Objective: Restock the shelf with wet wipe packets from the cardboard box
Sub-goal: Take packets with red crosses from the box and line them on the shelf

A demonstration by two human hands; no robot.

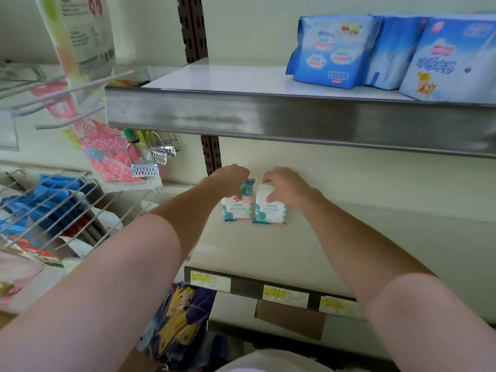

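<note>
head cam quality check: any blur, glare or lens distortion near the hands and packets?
Head view: wide-angle bend curves the steel shelf edge, which carries streaky glare; left hand and right hand are slightly soft, print on the wet wipe packets unreadable; forearms at the bottom corners stretched and blurred; lighting even, shadows faint.

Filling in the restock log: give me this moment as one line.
stage: placing | left hand: on left packet | right hand: on right packet | packets: side by side, touching, lower shelf | upper shelf: blue packs
</note>
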